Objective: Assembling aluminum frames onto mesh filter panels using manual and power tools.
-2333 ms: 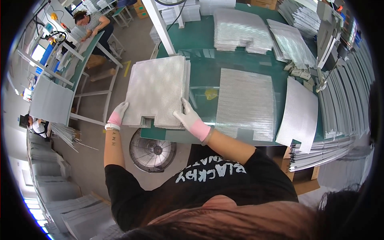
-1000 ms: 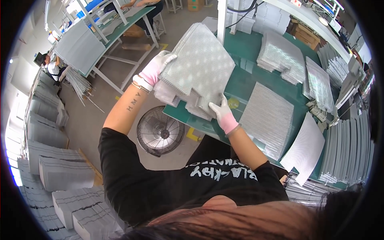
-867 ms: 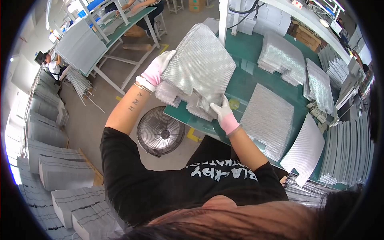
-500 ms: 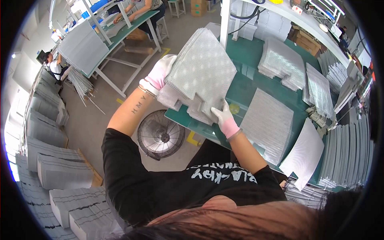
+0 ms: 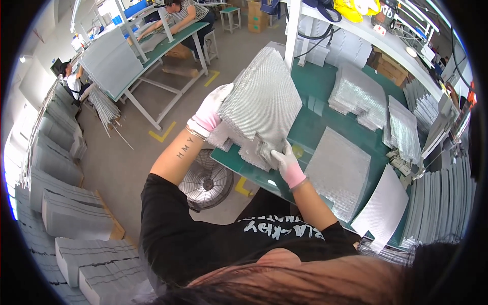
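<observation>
A stack of thin silver-grey mesh sheets (image 5: 268, 96) with a stepped notch at its lower edge is held tilted over the near left corner of the green table. My left hand (image 5: 215, 107), in a white and pink glove, is closed on the stack's left edge. At the lower right, beside the notch, my right hand (image 5: 290, 168) grips the sheets in a matching glove, its thumb on the front face. Behind the held stack, more mesh sheets (image 5: 219, 136) partly show at the table edge. Right of my right hand, a flat mesh panel (image 5: 339, 170) lies on the table.
Other notched mesh stacks (image 5: 358, 96) lie farther back on the green table (image 5: 317, 114). A curved mesh sheet (image 5: 384, 206) rests near the right edge, beside upright grey panels (image 5: 432, 198). A floor fan (image 5: 207, 183) stands below my left forearm. Another person (image 5: 185, 18) works at a far table.
The whole view has shifted, with the scene lower in the picture. The held stack looks slightly narrower, turned a little. Both hands keep their grip on it.
</observation>
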`<move>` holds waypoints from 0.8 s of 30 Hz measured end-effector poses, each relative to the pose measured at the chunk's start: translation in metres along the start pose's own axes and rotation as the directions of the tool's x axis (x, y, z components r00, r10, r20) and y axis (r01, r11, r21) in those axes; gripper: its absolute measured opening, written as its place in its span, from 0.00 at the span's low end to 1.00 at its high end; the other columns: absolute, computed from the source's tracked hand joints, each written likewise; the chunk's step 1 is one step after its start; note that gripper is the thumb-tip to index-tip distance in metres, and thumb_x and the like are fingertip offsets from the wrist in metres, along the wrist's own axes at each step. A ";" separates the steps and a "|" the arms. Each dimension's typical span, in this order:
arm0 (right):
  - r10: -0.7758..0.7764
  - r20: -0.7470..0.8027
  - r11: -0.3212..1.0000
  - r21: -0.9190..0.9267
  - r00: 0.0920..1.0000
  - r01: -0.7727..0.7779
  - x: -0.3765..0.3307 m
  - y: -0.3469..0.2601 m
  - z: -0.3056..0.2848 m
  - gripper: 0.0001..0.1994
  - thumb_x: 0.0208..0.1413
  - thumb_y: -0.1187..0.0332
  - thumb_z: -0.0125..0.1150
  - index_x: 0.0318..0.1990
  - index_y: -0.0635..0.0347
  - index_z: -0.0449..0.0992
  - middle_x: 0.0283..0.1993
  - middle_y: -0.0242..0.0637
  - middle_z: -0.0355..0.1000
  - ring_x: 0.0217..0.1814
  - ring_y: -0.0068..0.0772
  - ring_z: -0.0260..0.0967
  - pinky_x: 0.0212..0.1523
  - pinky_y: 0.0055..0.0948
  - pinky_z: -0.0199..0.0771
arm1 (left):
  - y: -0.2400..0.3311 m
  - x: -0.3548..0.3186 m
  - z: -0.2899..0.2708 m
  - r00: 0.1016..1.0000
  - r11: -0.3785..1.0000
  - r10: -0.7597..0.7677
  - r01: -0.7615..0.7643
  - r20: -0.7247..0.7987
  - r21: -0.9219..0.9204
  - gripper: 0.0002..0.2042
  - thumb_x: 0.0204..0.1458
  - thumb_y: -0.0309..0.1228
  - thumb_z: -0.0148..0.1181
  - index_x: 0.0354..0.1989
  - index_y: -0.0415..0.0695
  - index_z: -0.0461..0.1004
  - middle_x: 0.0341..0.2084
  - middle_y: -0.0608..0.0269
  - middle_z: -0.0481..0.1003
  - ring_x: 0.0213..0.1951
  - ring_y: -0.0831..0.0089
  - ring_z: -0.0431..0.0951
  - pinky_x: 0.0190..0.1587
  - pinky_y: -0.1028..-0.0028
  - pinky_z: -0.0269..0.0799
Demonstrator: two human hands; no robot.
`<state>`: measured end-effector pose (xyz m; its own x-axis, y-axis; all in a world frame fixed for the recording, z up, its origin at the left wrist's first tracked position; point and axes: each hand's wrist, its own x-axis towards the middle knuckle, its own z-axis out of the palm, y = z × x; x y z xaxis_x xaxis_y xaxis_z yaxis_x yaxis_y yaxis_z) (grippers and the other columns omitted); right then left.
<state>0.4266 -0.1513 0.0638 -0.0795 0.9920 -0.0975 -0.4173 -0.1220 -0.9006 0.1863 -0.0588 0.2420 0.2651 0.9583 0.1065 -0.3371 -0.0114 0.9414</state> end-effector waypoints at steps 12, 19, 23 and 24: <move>-0.145 0.191 0.758 -0.610 0.971 0.233 0.012 -0.087 0.020 0.37 0.51 0.61 0.63 0.68 0.61 0.57 0.72 0.57 0.48 0.76 0.46 0.45 0.72 0.38 0.48 | -0.017 0.009 0.031 0.987 0.998 -0.066 0.068 0.145 -0.009 0.26 0.58 0.28 0.55 0.62 0.29 0.57 0.53 0.49 0.69 0.53 0.67 0.72 0.58 0.71 0.68; -0.040 0.139 0.905 -0.416 0.989 0.095 0.002 -0.130 0.041 0.39 0.60 0.56 0.57 0.70 0.72 0.49 0.71 0.54 0.51 0.75 0.43 0.47 0.72 0.33 0.47 | -0.019 -0.011 0.067 0.987 0.982 -0.058 0.084 0.153 -0.167 0.26 0.59 0.30 0.55 0.62 0.31 0.57 0.52 0.52 0.69 0.55 0.68 0.70 0.58 0.72 0.68; -0.251 0.156 0.783 -0.548 0.955 0.295 -0.007 -0.143 0.048 0.43 0.58 0.55 0.59 0.70 0.75 0.44 0.72 0.56 0.49 0.77 0.44 0.43 0.73 0.31 0.44 | -0.030 -0.017 0.091 0.971 0.995 0.044 -0.022 0.235 -0.095 0.24 0.61 0.31 0.54 0.62 0.33 0.57 0.53 0.54 0.68 0.55 0.70 0.70 0.59 0.71 0.65; -0.250 0.150 0.780 -0.553 0.956 0.291 -0.008 -0.140 0.048 0.43 0.58 0.55 0.59 0.70 0.75 0.44 0.72 0.56 0.49 0.77 0.44 0.43 0.73 0.31 0.44 | -0.032 -0.021 0.099 0.970 0.995 0.043 -0.019 0.239 -0.101 0.24 0.61 0.31 0.54 0.62 0.33 0.57 0.53 0.54 0.68 0.55 0.70 0.70 0.59 0.71 0.65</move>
<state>0.4424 -0.1439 0.2109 -0.1075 0.9747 0.1958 0.1521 0.2108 -0.9656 0.2807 -0.1067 0.2408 0.4586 0.8608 0.2206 -0.4317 -0.0011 0.9020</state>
